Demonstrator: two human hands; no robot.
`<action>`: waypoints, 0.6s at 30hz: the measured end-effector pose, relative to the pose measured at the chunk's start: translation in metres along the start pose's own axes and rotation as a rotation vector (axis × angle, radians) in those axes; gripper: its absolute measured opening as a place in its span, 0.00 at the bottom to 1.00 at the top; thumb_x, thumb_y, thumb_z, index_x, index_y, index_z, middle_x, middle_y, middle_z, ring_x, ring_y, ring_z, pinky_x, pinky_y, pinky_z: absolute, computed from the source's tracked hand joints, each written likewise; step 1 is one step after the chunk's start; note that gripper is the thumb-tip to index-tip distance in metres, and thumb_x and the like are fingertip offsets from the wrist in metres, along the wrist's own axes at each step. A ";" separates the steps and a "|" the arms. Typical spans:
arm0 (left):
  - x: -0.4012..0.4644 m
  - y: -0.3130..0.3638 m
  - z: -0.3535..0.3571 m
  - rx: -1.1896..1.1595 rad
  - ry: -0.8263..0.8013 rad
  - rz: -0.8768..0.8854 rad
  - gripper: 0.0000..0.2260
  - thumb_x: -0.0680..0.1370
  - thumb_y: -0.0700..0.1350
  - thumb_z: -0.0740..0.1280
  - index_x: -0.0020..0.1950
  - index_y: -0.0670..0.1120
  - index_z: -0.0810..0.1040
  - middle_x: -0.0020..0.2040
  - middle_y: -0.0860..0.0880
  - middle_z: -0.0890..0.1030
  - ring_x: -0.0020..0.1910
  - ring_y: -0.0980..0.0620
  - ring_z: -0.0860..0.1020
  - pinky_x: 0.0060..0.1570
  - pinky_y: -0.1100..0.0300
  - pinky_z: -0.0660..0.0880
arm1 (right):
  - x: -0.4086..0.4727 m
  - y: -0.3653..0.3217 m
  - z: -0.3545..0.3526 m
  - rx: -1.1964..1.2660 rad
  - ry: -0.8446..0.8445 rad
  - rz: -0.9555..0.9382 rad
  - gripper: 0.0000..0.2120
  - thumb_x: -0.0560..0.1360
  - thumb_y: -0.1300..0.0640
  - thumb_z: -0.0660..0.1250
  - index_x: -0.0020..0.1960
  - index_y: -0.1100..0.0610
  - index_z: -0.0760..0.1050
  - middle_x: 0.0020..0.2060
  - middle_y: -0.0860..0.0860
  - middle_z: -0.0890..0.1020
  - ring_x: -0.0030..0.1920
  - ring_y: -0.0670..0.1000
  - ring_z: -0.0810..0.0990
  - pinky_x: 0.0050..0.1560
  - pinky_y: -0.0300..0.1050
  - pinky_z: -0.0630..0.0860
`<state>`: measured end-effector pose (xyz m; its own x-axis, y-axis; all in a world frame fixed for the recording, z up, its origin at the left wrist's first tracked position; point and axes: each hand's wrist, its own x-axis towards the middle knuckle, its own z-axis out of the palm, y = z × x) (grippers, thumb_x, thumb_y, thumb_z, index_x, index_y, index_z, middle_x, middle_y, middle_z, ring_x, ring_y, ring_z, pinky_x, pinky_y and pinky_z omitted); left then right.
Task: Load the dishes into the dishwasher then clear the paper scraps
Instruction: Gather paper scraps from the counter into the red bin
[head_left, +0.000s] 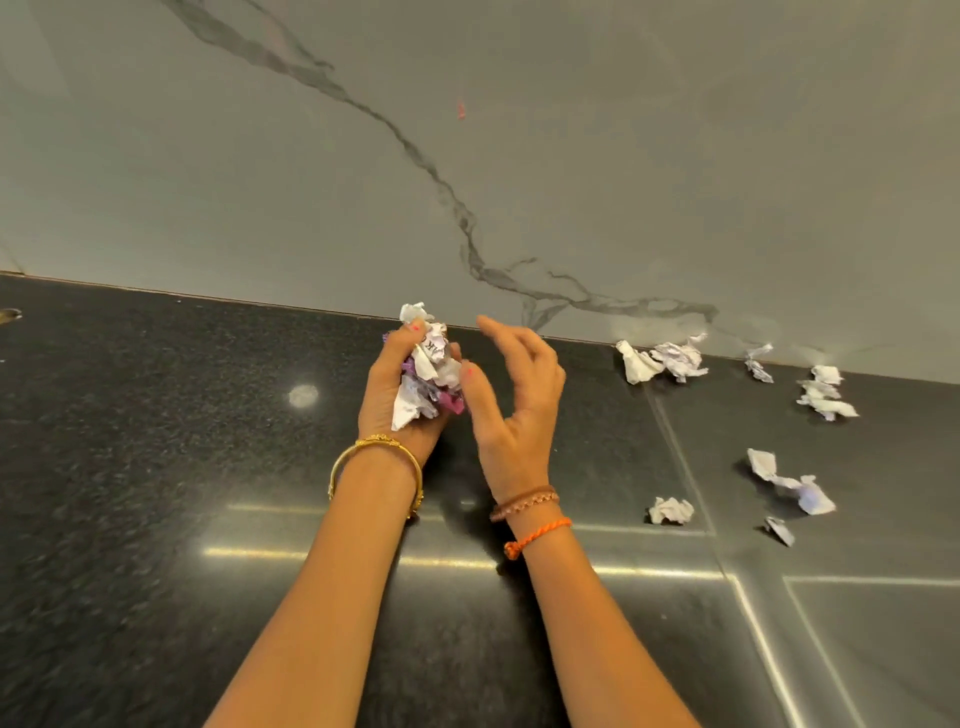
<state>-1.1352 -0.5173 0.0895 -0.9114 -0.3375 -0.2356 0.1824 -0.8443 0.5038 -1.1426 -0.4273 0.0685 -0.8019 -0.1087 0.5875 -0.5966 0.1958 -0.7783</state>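
while the left hand (400, 384) clutches a crumpled wad of white and purple paper scraps (428, 371) above the black speckled stone counter (156, 441), the right hand (511, 395) hovers beside it, fingers spread, empty; loose white paper scraps (670, 512) lie scattered to the right.

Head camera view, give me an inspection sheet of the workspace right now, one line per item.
Surface: black speckled countertop, glossy, with light reflections.
Job's things: wad of crumpled paper in the left hand; loose paper scraps scattered on the counter to the right, some against the wall.
Clutter: nothing seen besides the scraps; no dishes in view.
Grippers: left hand closed around the wad; right hand open beside it, holding nothing.
Cables: nothing seen.
Surroundings: grey veined marble wall behind the counter; small red mark on it.
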 end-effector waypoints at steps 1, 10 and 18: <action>-0.002 -0.005 0.002 -0.031 -0.010 -0.008 0.09 0.78 0.44 0.59 0.40 0.44 0.73 0.27 0.51 0.78 0.24 0.57 0.77 0.26 0.66 0.75 | -0.011 -0.005 -0.015 0.022 0.068 0.024 0.17 0.71 0.47 0.61 0.59 0.47 0.73 0.54 0.48 0.73 0.57 0.41 0.67 0.57 0.30 0.63; -0.065 -0.081 0.042 0.071 -0.063 -0.137 0.09 0.77 0.38 0.59 0.38 0.47 0.71 0.26 0.52 0.74 0.21 0.57 0.71 0.22 0.69 0.66 | -0.062 0.003 -0.192 -0.766 0.522 -0.013 0.13 0.68 0.53 0.68 0.51 0.54 0.81 0.48 0.55 0.79 0.50 0.60 0.76 0.60 0.33 0.58; -0.075 -0.121 0.060 -0.112 -0.057 -0.142 0.14 0.78 0.40 0.58 0.32 0.47 0.70 0.25 0.52 0.70 0.19 0.58 0.66 0.21 0.70 0.63 | -0.021 0.043 -0.226 -0.811 -0.238 0.547 0.35 0.69 0.37 0.66 0.72 0.45 0.59 0.74 0.55 0.55 0.74 0.57 0.54 0.71 0.56 0.50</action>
<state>-1.1114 -0.3653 0.0962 -0.9498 -0.1901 -0.2486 0.0874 -0.9239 0.3726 -1.1451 -0.1961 0.0730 -0.9976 0.0201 0.0662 -0.0149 0.8716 -0.4901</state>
